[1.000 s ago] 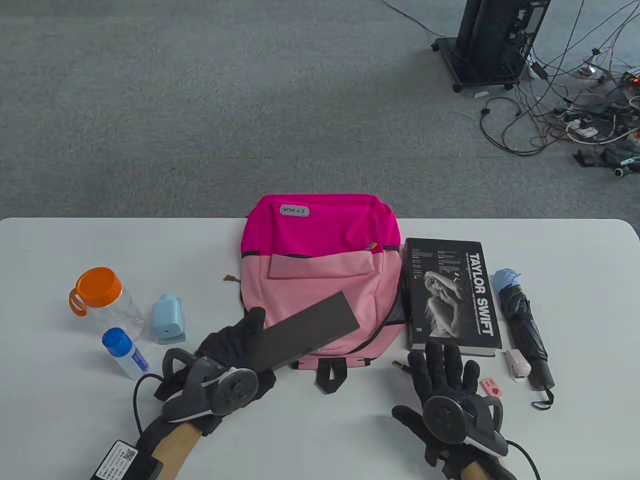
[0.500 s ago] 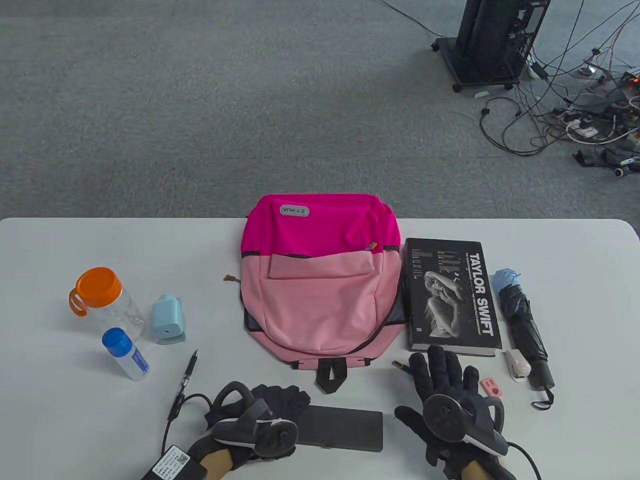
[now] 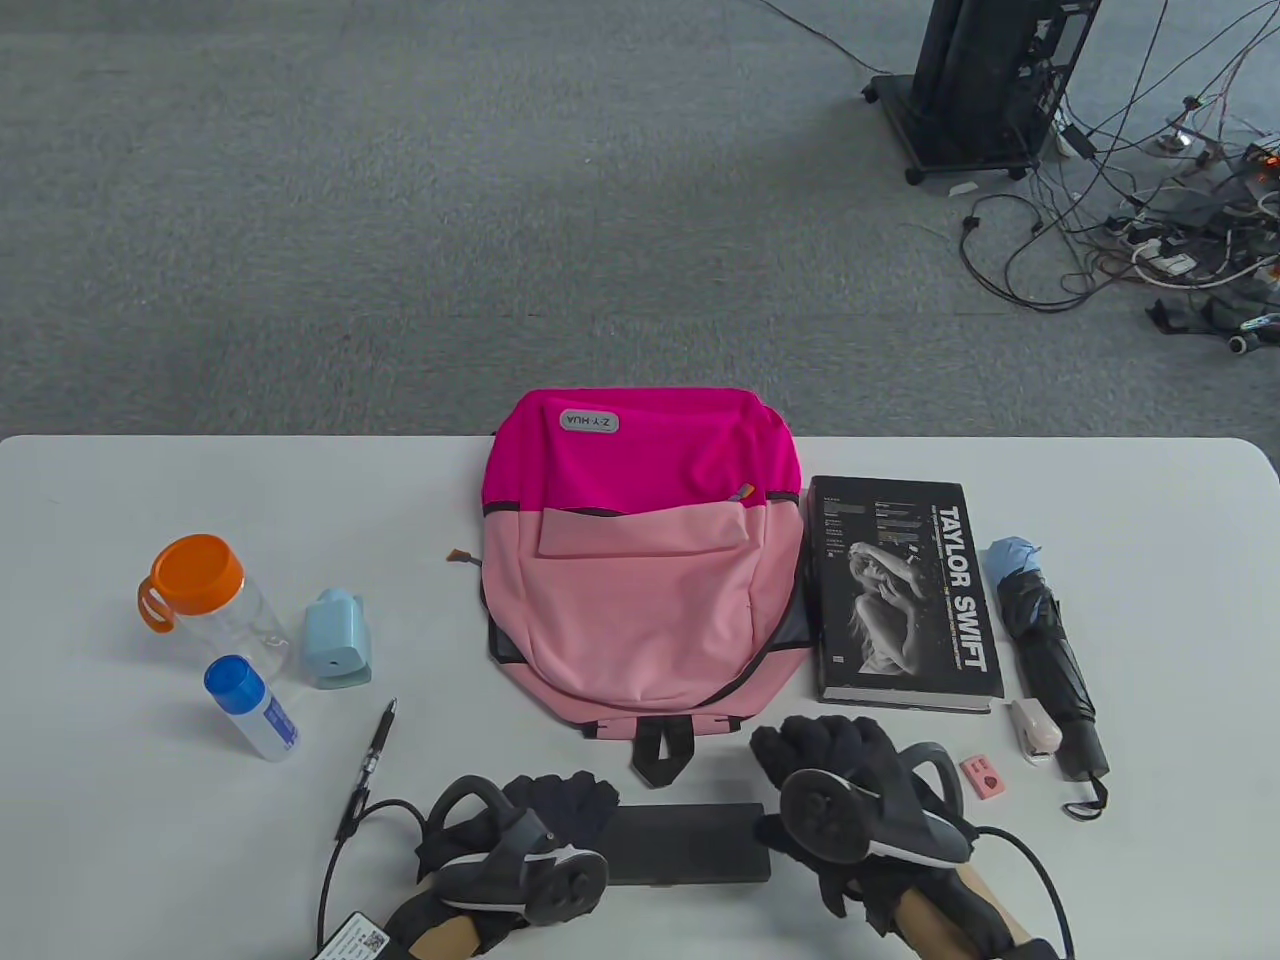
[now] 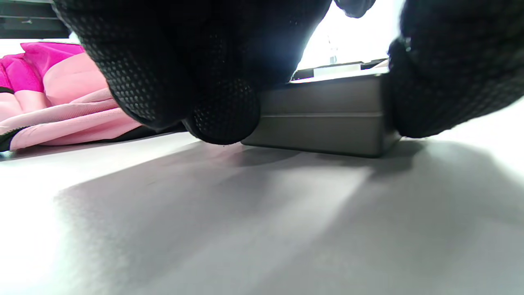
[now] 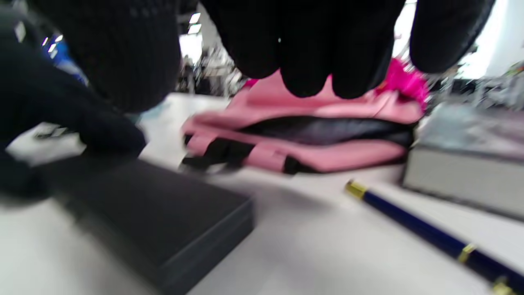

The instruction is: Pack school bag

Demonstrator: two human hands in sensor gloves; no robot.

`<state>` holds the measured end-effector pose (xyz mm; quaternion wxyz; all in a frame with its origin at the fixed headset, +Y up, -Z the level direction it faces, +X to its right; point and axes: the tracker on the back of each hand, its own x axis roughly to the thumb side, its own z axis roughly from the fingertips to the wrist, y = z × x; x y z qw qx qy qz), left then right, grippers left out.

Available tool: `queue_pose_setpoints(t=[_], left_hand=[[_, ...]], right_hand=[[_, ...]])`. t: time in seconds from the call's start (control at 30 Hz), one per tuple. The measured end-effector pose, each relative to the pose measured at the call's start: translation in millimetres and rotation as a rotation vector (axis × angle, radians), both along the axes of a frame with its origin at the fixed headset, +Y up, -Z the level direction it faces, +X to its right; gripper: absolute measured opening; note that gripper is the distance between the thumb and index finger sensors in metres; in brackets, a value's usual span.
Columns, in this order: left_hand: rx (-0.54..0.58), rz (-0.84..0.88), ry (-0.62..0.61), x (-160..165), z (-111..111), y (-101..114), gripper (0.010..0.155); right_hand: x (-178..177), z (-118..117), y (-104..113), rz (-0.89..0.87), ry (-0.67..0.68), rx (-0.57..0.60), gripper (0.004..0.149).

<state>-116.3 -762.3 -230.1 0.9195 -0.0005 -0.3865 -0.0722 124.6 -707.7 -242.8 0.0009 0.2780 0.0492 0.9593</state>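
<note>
The flat dark case (image 3: 688, 843) lies on the table (image 3: 120, 860) just before the pink school bag (image 3: 640, 560), left hand (image 3: 545, 815) gripping its end, right hand (image 3: 835, 770) hovering, fingers seemingly loose and empty; next, probably opening the case or bag.

Lab or office test space: grey carpet floor (image 3: 400, 200), white table (image 3: 1150, 560), black wheeled equipment stand (image 3: 985, 85) far right, tangled cables and power strips (image 3: 1170, 230) (loose on the carpet).
</note>
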Motion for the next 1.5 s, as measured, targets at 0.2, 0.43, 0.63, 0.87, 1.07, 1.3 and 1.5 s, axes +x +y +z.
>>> queue_pose_setpoints(t=[0.2, 0.43, 0.63, 0.87, 1.07, 1.3, 1.5], left_hand=[[-0.001, -0.003, 0.008, 2.3, -4.3, -0.6, 0.092], [0.020, -0.018, 0.027, 4.0, -3.9, -1.2, 0.092], [-0.002, 0.007, 0.039, 1.5, -3.6, 1.8, 0.084], [-0.077, 0.019, 0.072, -0.3, -11.6, 9.3, 0.072], [-0.377, 0.174, 0.271, -20.2, -48.8, 19.0, 0.068], [-0.296, 0.167, 0.493, -22.6, -86.9, 14.6, 0.054], [-0.148, 0.213, 0.569, -23.8, -88.4, 16.0, 0.057]], right_hand=[[-31.8, -3.7, -51.0, 0.237, 0.082, -0.037, 0.095], [-37.2, -1.6, -42.6, 0.209, 0.164, -0.002, 0.085], [-27.4, 4.9, -47.8, 0.179, 0.163, 0.038, 0.079], [-9.8, 0.2, -55.8, 0.073, -0.034, 0.020, 0.094], [5.7, -4.4, -56.2, 0.061, -0.226, 0.033, 0.116], [5.2, 4.4, -57.4, 0.056, -0.198, 0.128, 0.115], [5.5, 1.8, -59.4, 0.044, -0.188, 0.055, 0.094]])
